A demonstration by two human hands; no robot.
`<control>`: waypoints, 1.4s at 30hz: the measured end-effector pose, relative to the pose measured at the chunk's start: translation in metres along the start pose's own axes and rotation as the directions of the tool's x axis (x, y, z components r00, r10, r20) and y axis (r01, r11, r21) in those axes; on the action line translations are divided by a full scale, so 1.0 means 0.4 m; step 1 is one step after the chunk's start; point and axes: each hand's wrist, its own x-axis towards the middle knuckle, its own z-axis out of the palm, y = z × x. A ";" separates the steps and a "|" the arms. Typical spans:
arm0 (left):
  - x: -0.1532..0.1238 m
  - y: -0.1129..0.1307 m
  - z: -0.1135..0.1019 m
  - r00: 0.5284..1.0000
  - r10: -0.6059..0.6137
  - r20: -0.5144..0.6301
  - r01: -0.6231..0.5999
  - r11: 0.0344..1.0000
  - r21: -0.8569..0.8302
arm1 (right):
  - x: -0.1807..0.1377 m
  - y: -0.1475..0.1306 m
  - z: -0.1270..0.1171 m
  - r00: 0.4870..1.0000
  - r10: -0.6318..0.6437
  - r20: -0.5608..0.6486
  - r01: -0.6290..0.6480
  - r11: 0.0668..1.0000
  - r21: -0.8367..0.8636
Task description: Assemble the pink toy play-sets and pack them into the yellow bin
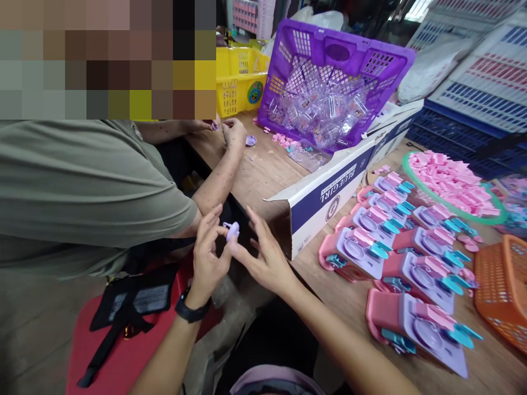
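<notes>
Between the thumb and index finger of my left hand (212, 255) is a small lilac plastic toy piece (233, 231), with a thin loop on one side. My right hand (265, 249) has its fingers spread, and its thumb tip reaches the lower side of the piece. Both hands are over the gap in front of the wooden table (263, 181). To their right, several pink and lilac toy sets (354, 249) with turquoise parts stand in rows.
An open "Blue Girl" carton (304, 230) borders the rows. Behind it a tilted purple basket (337, 46) holds clear-wrapped pieces. A green-rimmed tray (500, 216) of pink parts and an orange basket (500, 280) lie right. A co-worker's arm (218, 186) is close on the left, above a red stool (99, 362).
</notes>
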 end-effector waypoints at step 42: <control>-0.178 0.382 0.430 0.620 0.530 0.579 -0.361 0.848 -0.389 | -0.885 0.106 -0.641 0.568 -0.096 -0.817 -0.535 0.711 -0.456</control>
